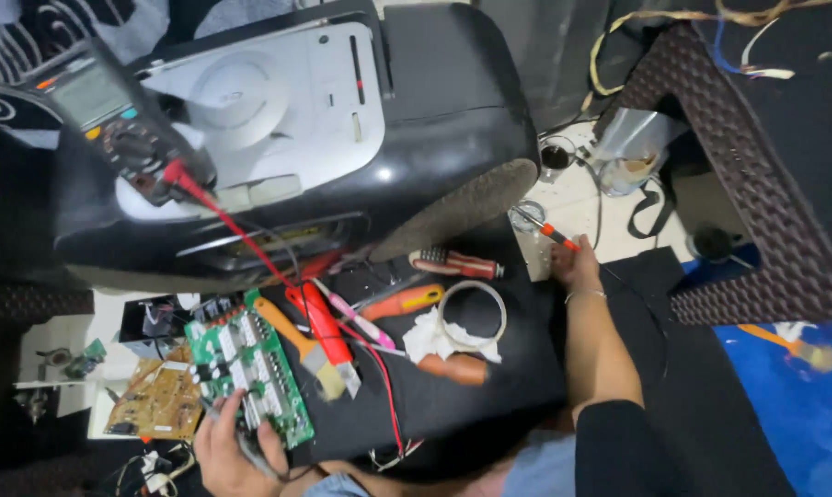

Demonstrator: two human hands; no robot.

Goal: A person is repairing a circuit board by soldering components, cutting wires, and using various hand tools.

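Note:
My left hand (pixel 232 451) grips the near edge of a green circuit board (pixel 246 364) with white connectors, at the lower left. A brown circuit board (pixel 158 400) lies just left of it. My right hand (pixel 577 267) reaches out to the right and holds a thin orange-handled tool (pixel 549 230) whose tip points at a small round tin (pixel 526 214). Between my hands, on a black mat (pixel 489 387), lie a red probe (pixel 324 322), an orange-handled brush (pixel 301 345), screwdrivers (pixel 457 265), a coil of solder wire (pixel 471 313) and a white tissue (pixel 430 333).
A large black and white stereo case (pixel 342 120) fills the top, with a multimeter (pixel 112 120) resting on it and a red lead (pixel 232 225) running down. A dark woven chair (pixel 747 184) stands right, above a blue floor patch (pixel 784 414). A glass (pixel 556 155) and a foil pouch (pixel 632 147) stand behind.

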